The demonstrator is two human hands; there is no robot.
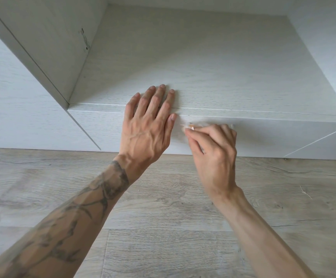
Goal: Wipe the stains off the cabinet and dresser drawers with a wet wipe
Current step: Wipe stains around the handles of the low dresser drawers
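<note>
A low white wood-grain dresser (213,63) fills the upper view, its drawer front (273,137) facing me. My left hand (149,125) lies flat, fingers spread, over the top front edge of the dresser. My right hand (213,151) is closed around a crumpled white wet wipe (187,127), pressing it against the upper part of the drawer front just right of my left thumb. Most of the wipe is hidden in the fist and blurred.
A white cabinet side panel (48,43) rises at the left with a small metal fitting (85,42) on it. Another white panel (327,47) stands at the right. Grey wood-look floor (163,227) spreads below the dresser.
</note>
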